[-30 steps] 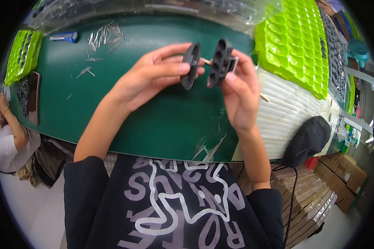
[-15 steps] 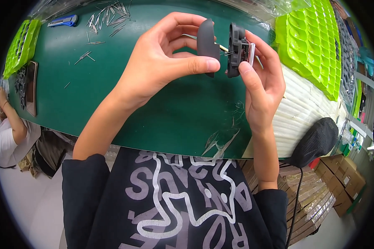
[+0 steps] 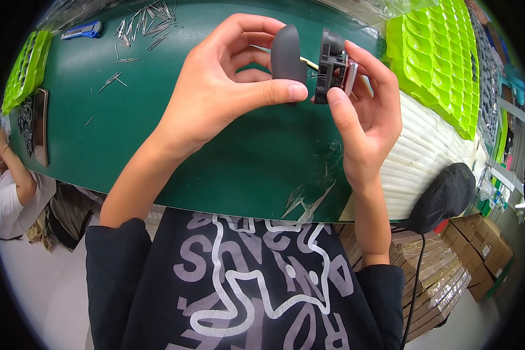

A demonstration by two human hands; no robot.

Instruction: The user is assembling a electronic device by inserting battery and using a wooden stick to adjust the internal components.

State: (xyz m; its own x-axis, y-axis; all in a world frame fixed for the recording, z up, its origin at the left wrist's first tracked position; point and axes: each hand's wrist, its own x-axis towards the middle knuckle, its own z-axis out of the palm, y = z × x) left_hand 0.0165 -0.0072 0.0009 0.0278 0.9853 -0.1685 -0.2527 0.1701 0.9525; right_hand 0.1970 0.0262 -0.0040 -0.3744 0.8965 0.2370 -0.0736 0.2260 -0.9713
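Over the green table (image 3: 233, 175), drawing the dark cover (image 3: 286, 53) too far left could strain the pale strand (image 3: 310, 63) apparently linking it to the black housing (image 3: 322, 76), with the left hand (image 3: 211, 90) half-curled, gripping the cover, and the right hand (image 3: 364, 128) partly closed around the housing.

Forearms (image 3: 146, 166) raised — left grip (image 3: 216, 87) and right grip (image 3: 367, 119) both pinching, thumbs (image 3: 277, 92) angled inward.

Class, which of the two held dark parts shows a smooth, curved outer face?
The shell in the left hand; the part in the right hand shows ledges and openings instead.
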